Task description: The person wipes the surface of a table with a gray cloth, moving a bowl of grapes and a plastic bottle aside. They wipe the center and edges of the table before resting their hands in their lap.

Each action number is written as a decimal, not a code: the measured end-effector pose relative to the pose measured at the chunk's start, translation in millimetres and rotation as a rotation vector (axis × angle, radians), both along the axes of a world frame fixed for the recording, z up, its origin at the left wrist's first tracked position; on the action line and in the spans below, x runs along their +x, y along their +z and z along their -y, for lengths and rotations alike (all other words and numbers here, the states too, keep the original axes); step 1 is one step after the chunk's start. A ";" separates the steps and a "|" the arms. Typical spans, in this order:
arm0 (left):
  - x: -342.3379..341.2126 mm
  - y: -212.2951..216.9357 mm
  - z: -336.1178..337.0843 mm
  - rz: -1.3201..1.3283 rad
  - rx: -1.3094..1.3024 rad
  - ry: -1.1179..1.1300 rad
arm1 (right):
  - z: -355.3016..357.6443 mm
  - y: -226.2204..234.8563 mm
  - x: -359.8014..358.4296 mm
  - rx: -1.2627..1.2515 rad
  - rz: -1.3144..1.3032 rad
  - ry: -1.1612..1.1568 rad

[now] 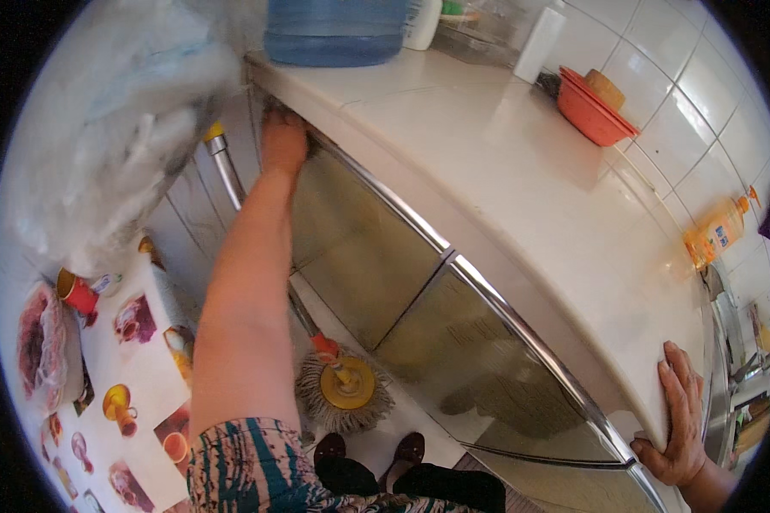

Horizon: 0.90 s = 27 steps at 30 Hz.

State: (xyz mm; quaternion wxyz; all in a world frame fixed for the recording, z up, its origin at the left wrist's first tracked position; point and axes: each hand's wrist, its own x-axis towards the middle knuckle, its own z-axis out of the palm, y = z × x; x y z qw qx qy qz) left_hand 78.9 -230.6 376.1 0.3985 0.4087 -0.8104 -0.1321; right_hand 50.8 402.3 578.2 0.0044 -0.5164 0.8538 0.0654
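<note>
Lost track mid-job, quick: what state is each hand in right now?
Left hand: at the top of the cabinet; open or closed cannot be told.
Right hand: open, resting on the edge of the countertop.

Loads of room for a hand to slide across the middle of the countertop (488,145), center to right of the frame. The blue jug (338,34) blocks it up top, left of center, and the red bowl (590,107) and orange bottle (717,232) crowd the wall side at right. Bulky pale plastic (111,128) hogs the upper left, hemming in the left hand (284,141). Down low, the mop (346,385) eats floor space beside the cabinet doors (479,359), and the right hand (678,423) takes up the counter edge, lower right.
</note>
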 end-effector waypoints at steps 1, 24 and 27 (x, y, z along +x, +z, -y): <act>2.7 -4.9 14.8 0.011 -0.054 0.009 | 0.3 0.9 1.4 0.002 -0.005 0.006; 61.4 9.8 -308.4 -0.394 0.615 -0.484 | -8.9 -12.5 4.5 -0.290 -0.015 0.133; 103.4 30.8 -374.5 -1.044 1.273 -0.657 | -19.0 -13.8 4.8 -0.313 -0.044 0.106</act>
